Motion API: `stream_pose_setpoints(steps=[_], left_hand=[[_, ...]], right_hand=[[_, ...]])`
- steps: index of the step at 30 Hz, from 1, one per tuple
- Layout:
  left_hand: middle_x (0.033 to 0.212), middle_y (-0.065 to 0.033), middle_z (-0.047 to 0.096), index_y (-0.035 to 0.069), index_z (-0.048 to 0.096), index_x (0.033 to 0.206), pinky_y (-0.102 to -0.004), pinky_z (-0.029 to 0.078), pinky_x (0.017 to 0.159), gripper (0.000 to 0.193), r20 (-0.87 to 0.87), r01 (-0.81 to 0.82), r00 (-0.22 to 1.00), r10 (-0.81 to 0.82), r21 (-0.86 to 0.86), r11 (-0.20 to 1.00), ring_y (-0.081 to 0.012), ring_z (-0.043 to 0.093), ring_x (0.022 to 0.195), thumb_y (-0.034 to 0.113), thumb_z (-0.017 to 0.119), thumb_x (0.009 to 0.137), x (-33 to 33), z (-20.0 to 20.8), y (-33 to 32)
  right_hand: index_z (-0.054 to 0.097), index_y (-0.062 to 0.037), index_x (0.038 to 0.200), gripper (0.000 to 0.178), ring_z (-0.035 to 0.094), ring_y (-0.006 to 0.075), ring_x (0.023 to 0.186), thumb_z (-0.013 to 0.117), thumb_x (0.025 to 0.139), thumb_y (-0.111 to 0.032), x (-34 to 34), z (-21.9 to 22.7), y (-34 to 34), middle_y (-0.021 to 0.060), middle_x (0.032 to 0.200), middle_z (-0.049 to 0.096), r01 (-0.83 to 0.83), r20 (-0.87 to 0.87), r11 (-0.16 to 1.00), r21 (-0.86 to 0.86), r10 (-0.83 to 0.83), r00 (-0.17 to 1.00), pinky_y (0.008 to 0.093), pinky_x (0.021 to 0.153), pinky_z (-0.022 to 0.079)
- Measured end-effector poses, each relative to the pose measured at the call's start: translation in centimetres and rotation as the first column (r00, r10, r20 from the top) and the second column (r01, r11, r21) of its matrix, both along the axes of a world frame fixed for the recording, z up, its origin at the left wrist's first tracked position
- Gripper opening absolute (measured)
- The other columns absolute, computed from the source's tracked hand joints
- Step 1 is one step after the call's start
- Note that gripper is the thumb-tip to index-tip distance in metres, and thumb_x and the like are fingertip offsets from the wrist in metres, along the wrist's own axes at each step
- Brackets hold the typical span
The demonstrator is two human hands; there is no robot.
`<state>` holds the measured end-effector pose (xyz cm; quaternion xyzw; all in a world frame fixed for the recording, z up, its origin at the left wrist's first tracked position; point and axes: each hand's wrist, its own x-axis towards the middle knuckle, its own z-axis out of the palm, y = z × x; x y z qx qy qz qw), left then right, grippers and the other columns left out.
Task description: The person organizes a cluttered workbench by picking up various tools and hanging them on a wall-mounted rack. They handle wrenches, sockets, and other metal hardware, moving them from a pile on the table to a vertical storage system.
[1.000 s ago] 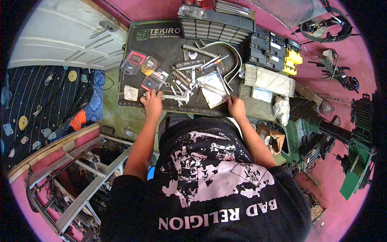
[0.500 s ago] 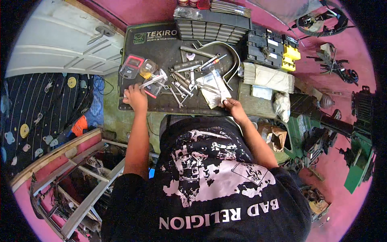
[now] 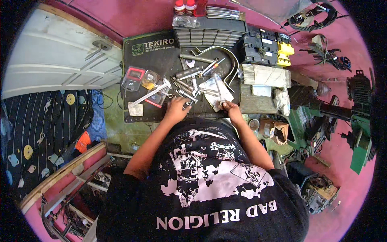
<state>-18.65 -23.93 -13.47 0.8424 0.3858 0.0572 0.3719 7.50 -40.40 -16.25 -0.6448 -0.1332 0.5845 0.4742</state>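
My left hand [image 3: 176, 110] rests at the near side of a pile of wrenches and sockets [image 3: 184, 95], thumb and fingers apart; whether it touches one of them is hard to make out. In my right hand [image 3: 231, 111] is the near end of a silver wrench [image 3: 219, 89], pinched between thumb and fingers. That wrench lies across a pale flat packet [image 3: 210, 92]. Left of the pile, a caliper [image 3: 151, 93] lies slantwise over a dark red-edged case [image 3: 156, 99]. Its near end is by a small whitish square [image 3: 136, 109].
A red-and-grey device [image 3: 133, 78] and a clear round container [image 3: 149, 77] sit at the left of the dark mat [image 3: 161, 58]. Behind the tools are a curved metal band [image 3: 235, 60], a drawer cabinet [image 3: 209, 33] and black cases [image 3: 260, 48]. Stacked cardboard [image 3: 268, 75] lies right.
My left hand has let go of the caliper and moved right to the wrenches, uncovering the whitish square. The right hand stays on the silver wrench.
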Motion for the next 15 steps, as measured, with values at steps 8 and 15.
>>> stream_pose_setpoints(steps=[8, 15], left_hand=[[0.102, 0.0002, 0.072, 0.0, 0.066, 0.126, -0.0263, 0.049, 0.08, 0.038, 0.264, 0.005, 0.922, 0.285, -0.743, 0.67, -0.0085, 0.061, 0.084, 0.03, 0.053, 0.106, 4.3, 1.7, 3.4], [0.098, 0.0015, 0.07, 0.002, 0.066, 0.128, -0.0243, 0.047, 0.077, 0.034, 0.48, 0.107, 0.723, 0.497, -0.788, 0.606, -0.0058, 0.057, 0.085, 0.024, 0.058, 0.104, 3.8, 12.2, 8.7]], right_hand=[[0.067, -0.0026, 0.124, 0.029, 0.063, 0.0129, 0.094, 0.055, 0.104, -0.02, -3.6, 5.2, 2.6, 0.0055, 0.103, 0.074, -0.089, -0.284, 0.977, 0.192, 0.142, 0.948, 0.0273, 0.087, 0.048], [0.066, -0.0002, 0.123, 0.033, 0.062, 0.0165, 0.098, 0.06, 0.101, -0.024, -5.4, 12.2, 7.4, 0.0066, 0.107, 0.071, -0.141, -0.36, 0.894, 0.426, 0.311, 0.88, 0.0296, 0.09, 0.046]])
